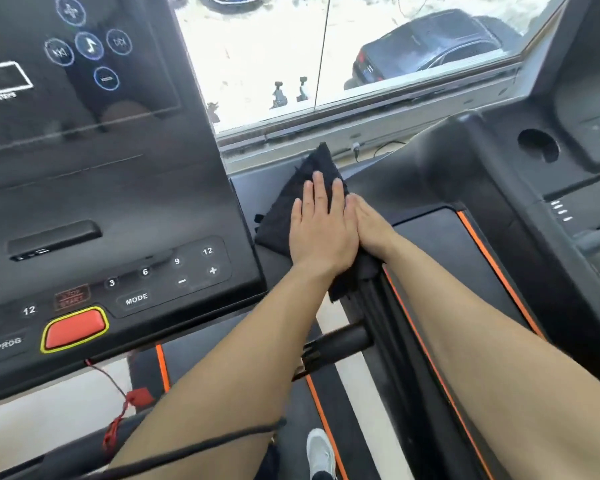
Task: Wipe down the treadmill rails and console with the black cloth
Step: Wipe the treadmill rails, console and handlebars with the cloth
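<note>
Two bare forearms reach forward from the bottom edge, a thin black cable (201, 445) draped across the left one and a grey shoe (321, 452) below between them. The left hand (321, 230) lies flat, fingers straight and close together, palm down on the cloth (279, 216). The right hand (369, 225) presses down beside it, touching its edge, fingers straight as far as they show.

The cloth lies on a flat black surface just right of the console (101, 202). Its long axis runs away from the person: the far corner points at the window sill (326, 128), and the near end hangs crumpled over the head of a ribbed rail (378, 306). Its left edge sits just beside the console's side. To the right, bare black surface opens toward a second treadmill (499, 188). A handle (340, 339) crosses below the wrists.
</note>
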Demonstrator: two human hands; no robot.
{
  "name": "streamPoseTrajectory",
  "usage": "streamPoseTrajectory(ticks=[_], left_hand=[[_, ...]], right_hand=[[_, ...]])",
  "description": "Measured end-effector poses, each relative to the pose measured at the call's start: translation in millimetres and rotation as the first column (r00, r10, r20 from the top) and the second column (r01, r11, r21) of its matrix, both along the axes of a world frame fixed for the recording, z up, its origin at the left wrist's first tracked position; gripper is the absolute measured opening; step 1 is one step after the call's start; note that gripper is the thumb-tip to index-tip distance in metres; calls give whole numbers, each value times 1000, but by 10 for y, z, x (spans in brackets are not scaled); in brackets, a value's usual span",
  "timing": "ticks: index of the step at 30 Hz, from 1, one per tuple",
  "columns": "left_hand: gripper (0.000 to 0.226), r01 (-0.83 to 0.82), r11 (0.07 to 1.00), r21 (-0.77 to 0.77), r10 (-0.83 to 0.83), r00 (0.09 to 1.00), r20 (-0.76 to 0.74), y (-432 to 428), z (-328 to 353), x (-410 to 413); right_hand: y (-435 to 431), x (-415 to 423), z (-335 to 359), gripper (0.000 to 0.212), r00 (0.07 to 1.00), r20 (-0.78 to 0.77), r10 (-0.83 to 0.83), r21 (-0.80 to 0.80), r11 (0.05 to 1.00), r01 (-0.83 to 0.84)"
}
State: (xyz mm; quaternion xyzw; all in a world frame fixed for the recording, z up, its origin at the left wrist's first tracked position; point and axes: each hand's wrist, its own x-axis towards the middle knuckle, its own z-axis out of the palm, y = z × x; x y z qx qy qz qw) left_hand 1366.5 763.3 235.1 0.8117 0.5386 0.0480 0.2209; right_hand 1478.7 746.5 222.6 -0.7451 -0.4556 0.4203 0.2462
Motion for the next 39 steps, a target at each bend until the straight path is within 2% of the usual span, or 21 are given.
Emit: streamPoseTrajectory(ticks=[6, 8, 15, 17, 19, 21, 23, 27, 29, 31, 32, 34, 36, 38, 39], left_hand=[[59, -57, 995, 86, 66, 993, -96, 492, -71, 245], [62, -37, 996, 86, 45, 994, -101, 420, -52, 202], [64, 4, 994, 109, 10, 992, -129, -678, -111, 71], [64, -10, 996, 93, 23, 989, -146, -1004, -118, 67], [62, 49, 996, 78, -36, 988, -152, -1333, -99, 72], [62, 39, 999, 10, -39, 999, -37, -1634, -53, 72], [68, -52, 998, -28, 53, 997, 47, -1794, -2, 49], [76, -220, 932, -287, 235, 972, 17, -1722, 50, 13], [61, -264, 910, -320, 286, 958, 22, -1593, 111, 23], [49, -236, 907, -349, 252, 968, -1, -1441, 125, 17], [54, -236, 881, -411, 266, 964, 17, -1357, 122, 1], [73, -286, 752, -593, 406, 911, 76, -1173, 80, -33], [81, -294, 667, -685, 483, 870, 96, -1079, 37, -56], [83, -305, 629, -715, 521, 848, 97, -1027, 4, -64], [82, -297, 639, -710, 504, 858, 96, -1029, 30, -63]], right_hand=[[524, 134, -135, 44, 1000, 27, -13, 38, 999, 12], [378, 105, -107, 45, 992, -90, -86, 29, 996, 89], [-624, 48, -109, 52, 933, -339, -121, -15, 992, 124], [-975, 57, -102, 51, 940, -321, -113, -28, 993, 110], [-1329, 61, -105, 48, 944, -312, -110, -37, 994, 103], [-1632, 54, -116, 49, 947, -308, -92, -28, 996, 88], [-1821, 50, -93, 48, 959, -275, -74, 0, 997, 77], [-1905, -35, 51, 48, 992, -125, -26, 112, 993, 41], [-1858, -102, 63, 50, 999, -5, 54, 162, 985, -52], [-1792, -157, 25, 53, 981, 138, 139, 166, 973, -161], [-1759, -176, 1, 54, 965, 203, 164, 167, 965, -200], [-1722, -205, -11, 57, 934, 304, 188, 149, 959, -241], [-1725, -241, -5, 61, 916, 353, 192, 137, 958, -253], [-1754, -268, 20, 61, 925, 346, 156, 174, 959, -226], [-1755, -273, 28, 61, 944, 306, 124, 198, 961, -191]])
